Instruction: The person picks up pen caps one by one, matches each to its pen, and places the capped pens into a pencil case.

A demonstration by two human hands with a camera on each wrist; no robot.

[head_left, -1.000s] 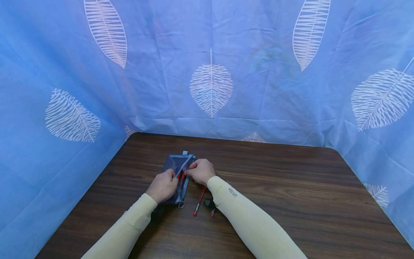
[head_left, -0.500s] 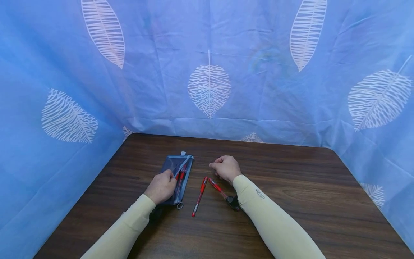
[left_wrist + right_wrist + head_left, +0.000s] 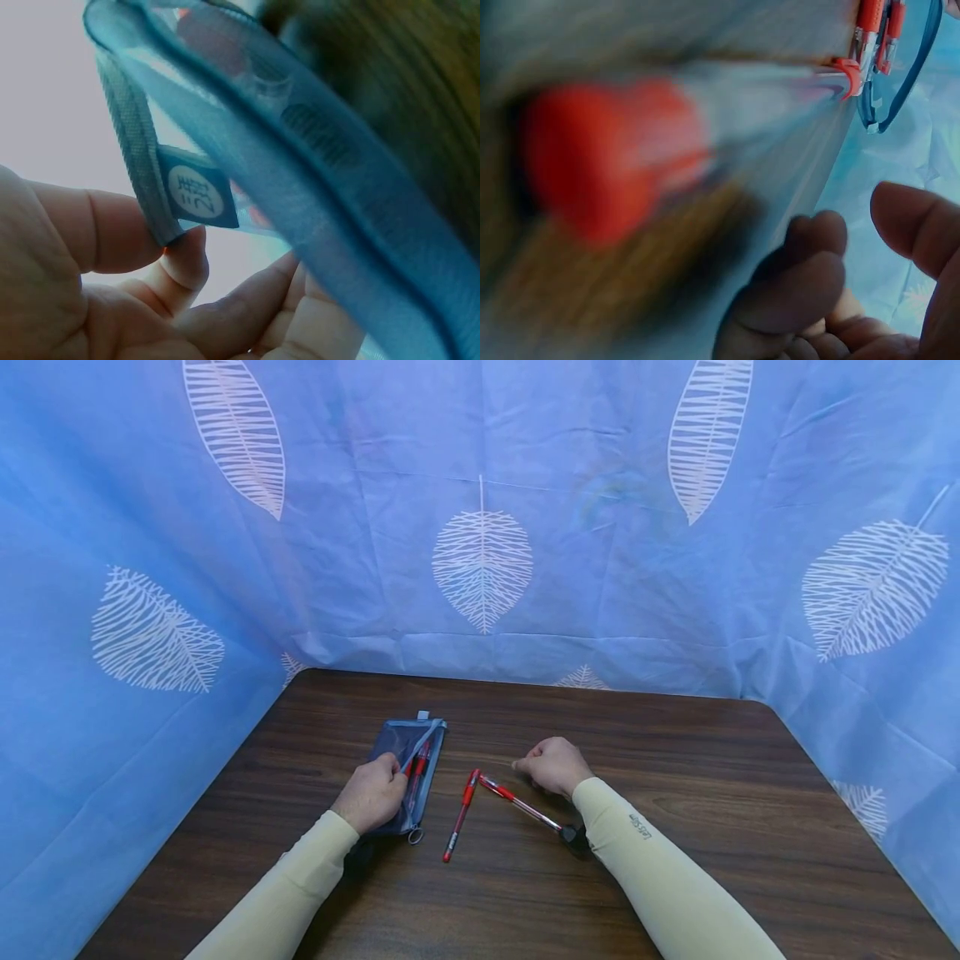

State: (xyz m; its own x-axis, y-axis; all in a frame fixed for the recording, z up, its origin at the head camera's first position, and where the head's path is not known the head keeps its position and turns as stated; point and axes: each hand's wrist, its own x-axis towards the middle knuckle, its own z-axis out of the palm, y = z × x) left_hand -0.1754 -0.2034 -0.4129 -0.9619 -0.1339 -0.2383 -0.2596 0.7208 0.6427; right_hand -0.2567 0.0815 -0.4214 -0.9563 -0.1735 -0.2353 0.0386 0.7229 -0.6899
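My left hand (image 3: 372,795) pinches the edge of a blue see-through zip pencil pouch (image 3: 392,740) on the table, holding its mouth apart. Red pens (image 3: 422,760) show inside the pouch. In the left wrist view, thumb and finger grip the binding beside a small round-logo label (image 3: 196,193). Right of the pouch lie two red pens, one slanted (image 3: 459,821) and one angled toward my right wrist (image 3: 525,807). My right hand (image 3: 555,766) is just beyond that second pen, fingers loosely bent. Nothing sits between thumb and fingers in the right wrist view.
A dark wood-grain table (image 3: 697,827) carries everything. Blue cloth with white leaf prints (image 3: 337,543) hangs behind it and along both sides. A metal ring (image 3: 416,836) hangs from the pouch's near corner. A black wrist camera (image 3: 576,841) overlaps the second pen's near end.
My right hand has drawn away from the pouch mouth to the right, past the two loose pens, uncovering them. My left hand keeps its grip on the pouch.
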